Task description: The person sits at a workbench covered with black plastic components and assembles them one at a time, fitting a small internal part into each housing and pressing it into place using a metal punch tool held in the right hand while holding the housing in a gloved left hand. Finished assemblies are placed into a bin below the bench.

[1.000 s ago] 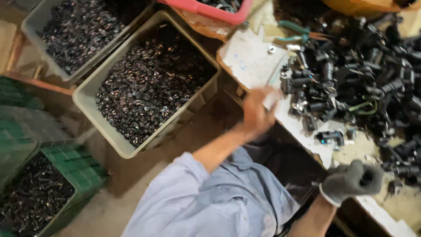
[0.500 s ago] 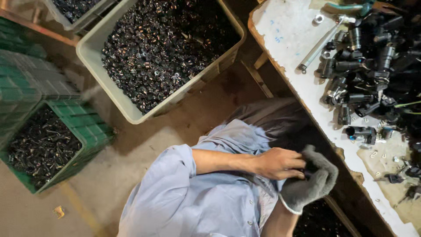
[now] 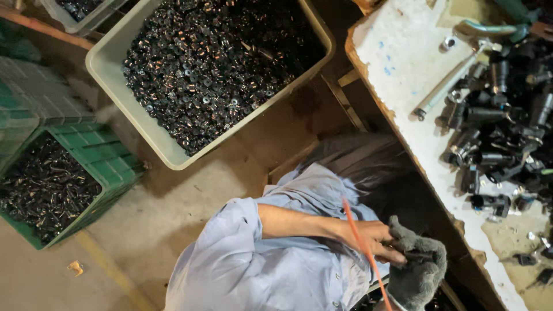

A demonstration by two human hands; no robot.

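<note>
While your bare left hand [image 3: 374, 239] and your grey knit-gloved right hand [image 3: 417, 270] meet low in front of your pale blue shirt [image 3: 271, 270], the fingers of both pinch together on a small dark metal part [image 3: 419, 254] held between them, below the edge of the white worktop [image 3: 403, 63]. That part is mostly hidden by the glove, so all I can tell is that it is short, black and slim (its exact form is too covered to say). Because you hold it over your lap and over the shadowed gap beside the bench, a loosened pinch could let it drop out of sight there. A thin orange cord [image 3: 360, 242] crosses your left wrist and runs down past the glove; it could snag your fingers if you twist or pull the piece. Your bare left fingers sit right against metal, so a sharp edge could nick them where the glove protects only the other side. On the worktop, well apart from your hands, lies a heap of black cylindrical fittings [image 3: 501, 132] and a long silver rod [image 3: 449, 86]. To your left stand a beige plastic bin of small black pieces [image 3: 115, 86] and a green plastic crate [image 3: 98, 155], also filled.
</note>
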